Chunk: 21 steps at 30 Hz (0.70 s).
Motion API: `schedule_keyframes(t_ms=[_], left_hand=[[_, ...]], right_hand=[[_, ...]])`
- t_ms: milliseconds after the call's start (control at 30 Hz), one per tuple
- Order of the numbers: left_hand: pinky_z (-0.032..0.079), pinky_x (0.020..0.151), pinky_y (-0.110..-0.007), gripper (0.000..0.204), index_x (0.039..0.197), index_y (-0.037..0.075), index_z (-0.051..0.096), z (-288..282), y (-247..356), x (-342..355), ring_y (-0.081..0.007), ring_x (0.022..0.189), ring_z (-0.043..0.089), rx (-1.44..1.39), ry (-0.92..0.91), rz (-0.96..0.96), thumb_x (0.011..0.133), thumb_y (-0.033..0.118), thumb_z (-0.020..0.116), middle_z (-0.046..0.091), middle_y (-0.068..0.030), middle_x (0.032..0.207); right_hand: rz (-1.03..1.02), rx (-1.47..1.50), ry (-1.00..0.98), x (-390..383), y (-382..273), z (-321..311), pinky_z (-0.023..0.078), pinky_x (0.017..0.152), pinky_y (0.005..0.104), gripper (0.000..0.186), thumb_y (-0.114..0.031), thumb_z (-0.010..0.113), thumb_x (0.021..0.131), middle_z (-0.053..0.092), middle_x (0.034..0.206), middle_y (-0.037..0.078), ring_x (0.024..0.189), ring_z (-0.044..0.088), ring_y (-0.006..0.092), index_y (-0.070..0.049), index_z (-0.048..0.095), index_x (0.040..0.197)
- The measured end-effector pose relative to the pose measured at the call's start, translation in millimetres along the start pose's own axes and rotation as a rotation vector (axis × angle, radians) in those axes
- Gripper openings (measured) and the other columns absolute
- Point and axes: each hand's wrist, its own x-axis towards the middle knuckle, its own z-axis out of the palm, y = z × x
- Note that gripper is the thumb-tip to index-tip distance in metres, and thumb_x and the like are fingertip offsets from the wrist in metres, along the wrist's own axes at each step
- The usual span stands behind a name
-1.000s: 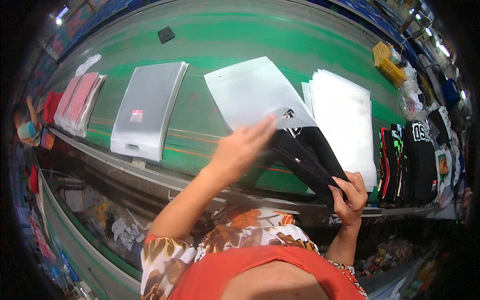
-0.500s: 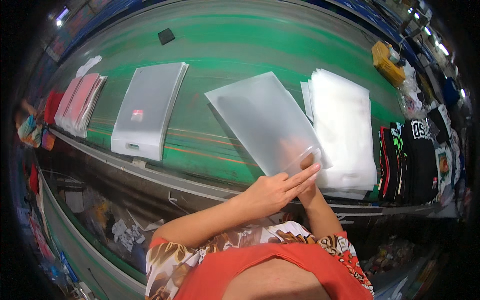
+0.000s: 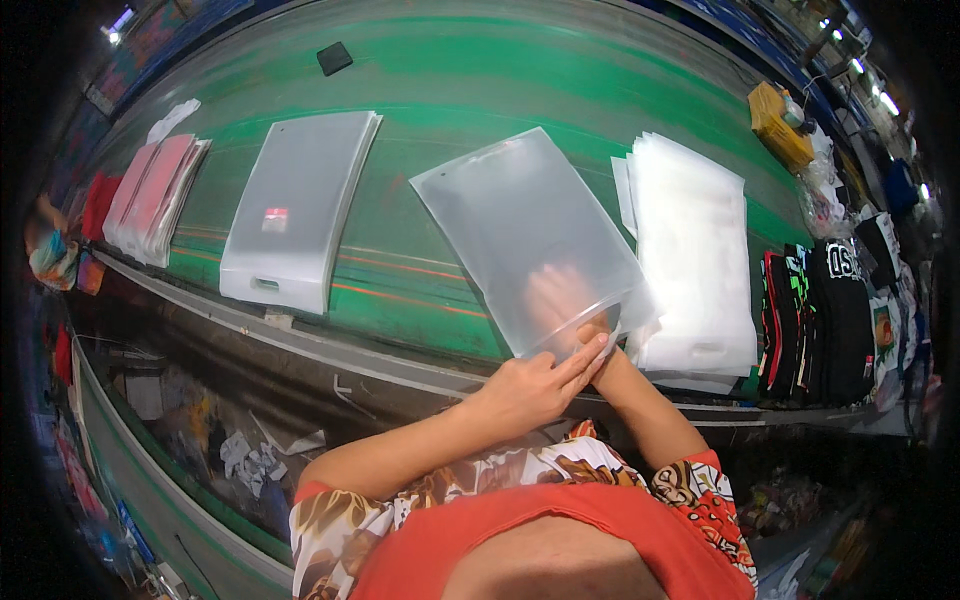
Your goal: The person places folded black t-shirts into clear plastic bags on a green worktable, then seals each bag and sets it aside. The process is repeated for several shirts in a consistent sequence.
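A frosted plastic bag (image 3: 520, 215) lies tilted over the green table in front of me. My left hand (image 3: 535, 390) is closed on the near edge of this bag at its mouth, index and middle fingers stretched along the rim. Through the mouth reaches my right hand (image 3: 562, 298), showing blurred through the plastic with its fingers apart and nothing visible in them. Right beside it is a stack of white frosted bags (image 3: 692, 250) with cut-out handles, partly overlapped by the bag's near right corner.
To the left lies a neat stack of filled grey bags (image 3: 300, 200) with a red-and-white label. Farther left are pinkish packs (image 3: 155, 200) and another person's arm (image 3: 50, 225). Folded black garments (image 3: 840, 320) line the right. A dark square (image 3: 334, 58) and yellow box (image 3: 778, 125) sit farther back.
My right hand has gone deeper into the bag, its fingers now spread inside. My left hand and the bag's mouth have shifted slightly left, and the bag looks more opened out.
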Motion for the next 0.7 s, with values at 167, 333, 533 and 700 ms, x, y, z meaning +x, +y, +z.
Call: schedule_keyframes(t_ms=[167, 333, 533, 700], left_hand=[[0.052, 0.048, -0.026, 0.065, 0.14, 0.001, 0.051, 4.9, 0.0, 7.3, -0.0143, 0.062, 0.053, 0.0, -0.044, 0.018, 0.076, 0.011, 0.06, 0.043, -0.0142, 0.152], [0.055, 0.051, -0.03, 0.068, 0.141, -0.003, 0.047, 9.3, -3.6, 5.4, -0.0175, 0.064, 0.058, -0.086, -0.05, 0.002, 0.075, 0.009, 0.061, 0.041, -0.0191, 0.152], [0.057, 0.055, -0.034, 0.071, 0.144, -0.005, 0.041, 7.0, -5.9, 2.7, -0.0209, 0.065, 0.06, -0.149, -0.132, 0.027, 0.077, 0.009, 0.062, 0.038, -0.0215, 0.152], [0.057, 0.055, -0.035, 0.07, 0.144, -0.006, 0.04, 18.2, -11.2, 1.5, -0.0209, 0.065, 0.06, -0.19, -0.201, 0.059, 0.079, 0.009, 0.061, 0.038, -0.0206, 0.152]], right_hand=[[0.171, 0.16, -0.025, 30.1, -0.8, 10.2, 0.034, 0.108, 0.0524, 0.045, -0.025, 0.062, 0.09, 0.055, 0.134, 0.012, 0.127, 0.048, 0.0336, -0.009, 0.058, 0.132], [0.187, 0.154, -0.39, 44.7, -2.6, -6.5, 0.027, 0.112, 0.0571, 0.052, -0.038, 0.062, 0.091, 0.046, 0.15, 0.007, 0.142, 0.036, 0.0323, -0.019, 0.056, 0.139], [0.133, -0.043, -0.342, 52.4, 1.7, 27.1, 0.025, 0.107, 0.0653, 0.052, -0.042, 0.063, 0.089, 0.046, 0.15, 0.004, 0.14, 0.037, 0.0367, -0.024, 0.057, 0.137], [0.205, -0.005, -0.463, 69.4, -6.1, 6.5, 0.026, 0.107, 0.0662, 0.053, -0.042, 0.066, 0.085, 0.046, 0.149, 0.004, 0.139, 0.038, 0.0372, -0.024, 0.059, 0.134]])
